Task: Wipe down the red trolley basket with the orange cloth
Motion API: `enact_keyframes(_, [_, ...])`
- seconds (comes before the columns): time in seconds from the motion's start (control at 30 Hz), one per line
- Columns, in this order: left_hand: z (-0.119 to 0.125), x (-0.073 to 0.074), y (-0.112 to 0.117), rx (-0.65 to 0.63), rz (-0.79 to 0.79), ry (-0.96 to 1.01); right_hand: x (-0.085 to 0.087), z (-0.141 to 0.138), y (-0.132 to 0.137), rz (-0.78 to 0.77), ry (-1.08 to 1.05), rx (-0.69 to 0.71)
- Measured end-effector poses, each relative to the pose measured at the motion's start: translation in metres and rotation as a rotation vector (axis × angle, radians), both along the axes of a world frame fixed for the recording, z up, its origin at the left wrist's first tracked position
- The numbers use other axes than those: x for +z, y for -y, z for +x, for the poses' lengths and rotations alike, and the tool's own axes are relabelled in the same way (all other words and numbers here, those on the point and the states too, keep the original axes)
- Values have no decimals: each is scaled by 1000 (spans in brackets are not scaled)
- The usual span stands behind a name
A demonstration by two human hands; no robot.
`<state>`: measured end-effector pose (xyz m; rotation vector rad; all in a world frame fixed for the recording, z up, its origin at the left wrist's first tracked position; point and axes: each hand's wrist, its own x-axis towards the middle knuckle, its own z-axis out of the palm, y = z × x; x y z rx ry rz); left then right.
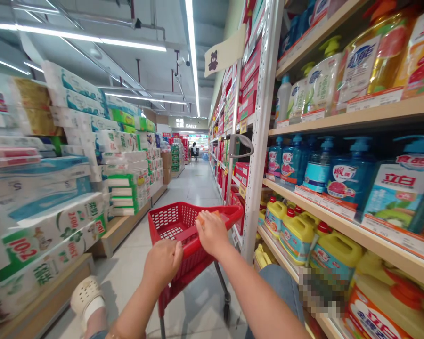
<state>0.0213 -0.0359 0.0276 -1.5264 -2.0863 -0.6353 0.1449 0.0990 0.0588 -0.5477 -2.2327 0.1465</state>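
Red cart (191,234) in aisle, betw. paper packs (70,219) L & detergent shelf (339,119) R. L hand (166,258) curled on handle (192,246) at L end; R hand (214,233) grasping it farther R, orange bit (215,214) beside fingers unclear. Prob. light, stiff plastic, easy-rolling; best held both ends of bar.

Supermarket aisle (194,183), red shopping cart (194,262), shelves (321,121) of pump bottles (349,172), price tags (397,236), stacked paper packs (67,223)

The right hand (210,234) partly covers something orange (217,214) (hard to tell what).
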Motion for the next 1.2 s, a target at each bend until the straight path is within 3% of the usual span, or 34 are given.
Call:
enact_keyframes(0.13, [-6, -8, -4, -192, 71, 130, -1, 4, 16, 65, 35, 208])
enact_keyframes(0.23, [-10, -13, -7, -188, 176, 268, 1, 17, -6, -2, -1, 96])
enact_keyframes(0.33, [1, -19, -15, -157, 267, 284, 2, 21, -27, -59, -26, -63])
enact_keyframes(0.4, [10, -22, -22, -176, 270, 281, 0, 20, -26, -50, -21, -67])
enact_keyframes(0.5, [8, -30, -28, -239, 246, 283, -4, 24, -14, 15, 2, 72])
enact_keyframes(0.63, [-10, -41, -32, -208, 255, 313, -6, 38, -16, -9, 12, 242])
enact_keyframes(0.73, [-7, -43, -41, -135, 210, 282, -6, 38, -21, -58, -54, 100])
enact_keyframes(0.83, [4, -42, -52, -76, 205, 202, -7, 30, -8, -36, -60, -45])
enact_keyframes(0.97, [-10, -42, -58, -193, 70, 176, -7, 36, 9, 56, 28, 77])
enact_keyframes(1.03, [-25, -45, -59, -153, 34, 215, -5, 43, 5, 63, 54, 99])
enact_keyframes(1.2, [-30, -56, -69, 1, 65, 229, -9, 31, 0, 48, 38, -177])
